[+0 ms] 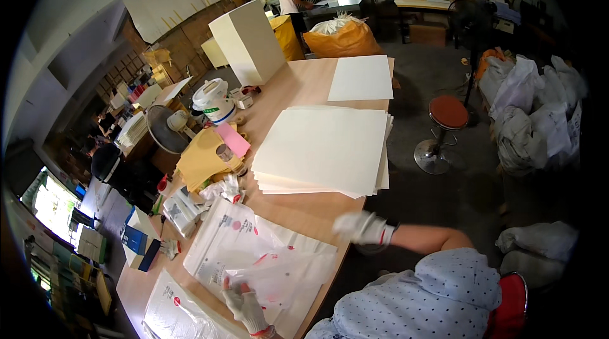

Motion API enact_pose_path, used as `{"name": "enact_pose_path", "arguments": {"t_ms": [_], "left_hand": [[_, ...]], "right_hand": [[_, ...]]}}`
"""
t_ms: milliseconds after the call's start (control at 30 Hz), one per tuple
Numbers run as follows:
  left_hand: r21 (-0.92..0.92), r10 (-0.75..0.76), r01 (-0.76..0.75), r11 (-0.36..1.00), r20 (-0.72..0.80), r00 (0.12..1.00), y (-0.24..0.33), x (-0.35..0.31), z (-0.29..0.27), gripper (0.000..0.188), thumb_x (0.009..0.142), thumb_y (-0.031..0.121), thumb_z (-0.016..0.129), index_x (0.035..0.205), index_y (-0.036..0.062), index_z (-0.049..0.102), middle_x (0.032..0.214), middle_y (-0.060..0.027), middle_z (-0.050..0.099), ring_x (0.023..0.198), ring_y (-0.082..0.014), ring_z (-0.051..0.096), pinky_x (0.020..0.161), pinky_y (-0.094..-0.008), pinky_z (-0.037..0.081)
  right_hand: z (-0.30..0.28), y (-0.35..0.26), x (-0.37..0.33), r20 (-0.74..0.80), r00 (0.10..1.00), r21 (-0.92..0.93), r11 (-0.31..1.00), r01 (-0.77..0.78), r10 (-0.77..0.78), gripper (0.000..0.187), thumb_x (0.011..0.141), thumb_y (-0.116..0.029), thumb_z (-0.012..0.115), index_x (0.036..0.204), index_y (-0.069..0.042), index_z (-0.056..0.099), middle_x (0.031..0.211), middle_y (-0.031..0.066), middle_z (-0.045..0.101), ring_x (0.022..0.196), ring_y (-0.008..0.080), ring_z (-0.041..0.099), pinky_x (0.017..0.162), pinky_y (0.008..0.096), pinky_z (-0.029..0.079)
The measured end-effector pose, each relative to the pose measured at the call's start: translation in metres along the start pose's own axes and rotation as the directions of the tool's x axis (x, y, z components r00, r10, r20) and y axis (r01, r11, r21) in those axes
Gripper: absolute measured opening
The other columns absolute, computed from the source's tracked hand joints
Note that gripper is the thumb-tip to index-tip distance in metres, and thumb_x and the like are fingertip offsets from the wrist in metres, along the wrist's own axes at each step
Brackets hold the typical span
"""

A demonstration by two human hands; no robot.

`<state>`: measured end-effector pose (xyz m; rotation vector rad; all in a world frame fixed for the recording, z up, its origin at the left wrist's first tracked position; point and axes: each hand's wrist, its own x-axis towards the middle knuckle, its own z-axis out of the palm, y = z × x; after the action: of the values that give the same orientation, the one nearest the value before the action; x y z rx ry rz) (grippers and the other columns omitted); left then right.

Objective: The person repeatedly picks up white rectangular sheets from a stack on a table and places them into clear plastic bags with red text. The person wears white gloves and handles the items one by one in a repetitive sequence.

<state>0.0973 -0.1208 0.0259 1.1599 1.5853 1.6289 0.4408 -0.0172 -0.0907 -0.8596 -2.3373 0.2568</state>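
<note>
My left hand [245, 309] wears a white knit glove with bare fingertips. Its fingers are apart and rest at the edge of a clear plastic bag [279, 269] with red print, on a pile of such bags. Out past the table's right edge is my right hand [363, 228], also gloved and smeared by motion, so its fingers cannot be read. Just beyond it lies a stack of large white sheets [320, 149], slightly fanned at the edges. A separate white sheet [361, 78] lies farther back.
More plastic bags [181, 310] lie at the near left. Along the left side are yellow envelopes [202, 155], a tape roll [225, 152], a white bucket [214, 101] and a fan [166, 128]. A tall white box [247, 44] stands behind. A red stool [448, 112] is right of the table.
</note>
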Motion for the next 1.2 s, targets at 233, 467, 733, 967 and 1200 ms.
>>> {"name": "enact_pose_path", "arguments": {"t_ms": [233, 467, 733, 967, 1200], "left_hand": [[-0.817, -0.362, 0.189, 0.545, -0.026, 0.932, 0.007, -0.014, -0.013, 0.018, 0.092, 0.015, 0.049, 0.1, -0.0009, 0.054, 0.091, -0.0085, 0.058, 0.081, -0.0208, 0.054, 0.065, -0.0331, 0.046], [0.696, 0.551, -0.244, 0.675, -0.257, 0.794, 0.044, -0.074, 0.015, 0.024, 0.09, 0.01, 0.053, 0.109, -0.0035, 0.052, 0.098, -0.0115, 0.058, 0.092, -0.0231, 0.055, 0.082, -0.0356, 0.047], [0.128, 0.365, -0.383, 0.915, 0.146, 0.919, 0.034, -0.098, 0.067, 0.022, 0.084, -0.001, 0.055, 0.106, -0.0011, 0.055, 0.096, -0.0101, 0.061, 0.091, -0.0215, 0.059, 0.082, -0.0334, 0.047], [-0.415, -0.224, 0.784, 0.461, 0.801, 0.556, -0.037, -0.055, 0.196, 0.027, 0.093, 0.01, 0.045, 0.117, -0.0004, 0.046, 0.116, -0.011, 0.055, 0.107, -0.019, 0.053, 0.092, -0.0316, 0.042], [0.039, -0.459, 0.659, 0.751, 0.748, 0.479, -0.055, -0.014, 0.138, 0.043, 0.081, 0.015, 0.055, 0.121, 0.0026, 0.045, 0.113, -0.0103, 0.055, 0.105, -0.0222, 0.052, 0.092, -0.0339, 0.042]], "right_hand": [[-0.08, 0.122, -0.028, 0.087, 0.964, -0.271, 0.938, -0.218, 0.25, 0.041, 0.071, -0.032, 0.068, 0.103, -0.007, 0.062, 0.115, 0.013, 0.054, 0.112, 0.0316, 0.046, 0.097, 0.0402, 0.038], [-0.095, 0.131, -0.035, 0.112, 0.981, -0.165, 0.976, -0.141, 0.16, 0.07, 0.059, -0.038, 0.077, 0.116, -0.005, 0.053, 0.117, 0.0167, 0.053, 0.114, 0.0325, 0.046, 0.098, 0.039, 0.038], [-0.115, 0.143, -0.013, 0.273, 0.879, -0.155, 0.919, -0.362, 0.392, 0.047, 0.072, -0.041, 0.067, 0.111, -0.015, 0.058, 0.098, 0.0156, 0.062, 0.088, 0.0344, 0.06, 0.079, 0.0417, 0.048], [-0.109, 0.065, 0.019, -0.166, 0.982, -0.227, 0.965, -0.13, 0.094, 0.012, 0.08, -0.023, 0.056, 0.08, -0.013, 0.062, 0.074, 0.01, 0.062, 0.063, 0.0294, 0.059, 0.055, 0.0414, 0.046], [-0.101, 0.009, -0.044, 0.014, 0.985, 0.405, 0.899, -0.164, 0.173, 0.023, 0.089, -0.022, 0.045, 0.101, -0.005, 0.052, 0.086, 0.0127, 0.061, 0.08, 0.0254, 0.06, 0.072, 0.0389, 0.049]]}}
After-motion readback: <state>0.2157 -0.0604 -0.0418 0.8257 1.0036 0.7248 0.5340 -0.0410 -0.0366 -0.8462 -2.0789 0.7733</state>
